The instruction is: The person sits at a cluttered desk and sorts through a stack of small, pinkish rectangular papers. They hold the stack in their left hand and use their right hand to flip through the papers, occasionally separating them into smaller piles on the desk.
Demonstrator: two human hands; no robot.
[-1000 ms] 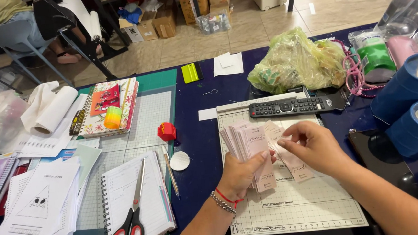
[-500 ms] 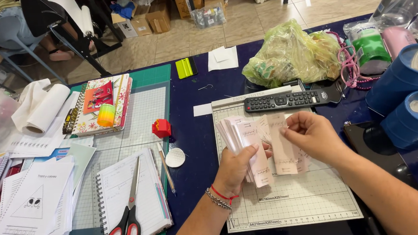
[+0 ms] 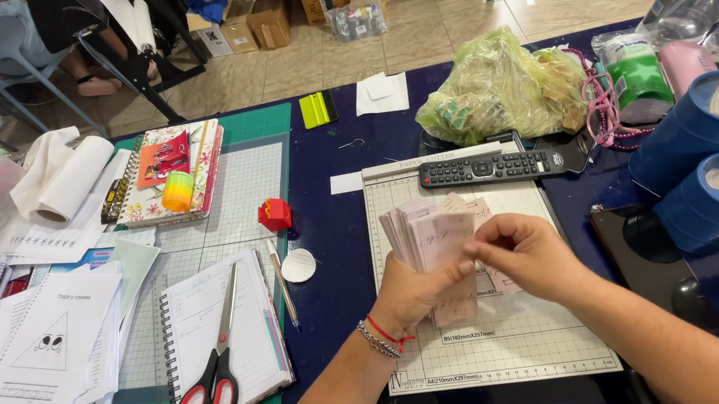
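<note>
Pink slips (image 3: 431,241), seemingly in both hands

You hold a fanned stack of pale pink paper slips (image 3: 430,239) upright in your left hand (image 3: 417,295). Your right hand (image 3: 523,254) pinches its front slip above the gridded paper cutter (image 3: 504,344).

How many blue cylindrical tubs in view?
2, both at the table's right edge: blue tub farther back, second blue tub just in front of it. More may sit beyond the frame.
</note>
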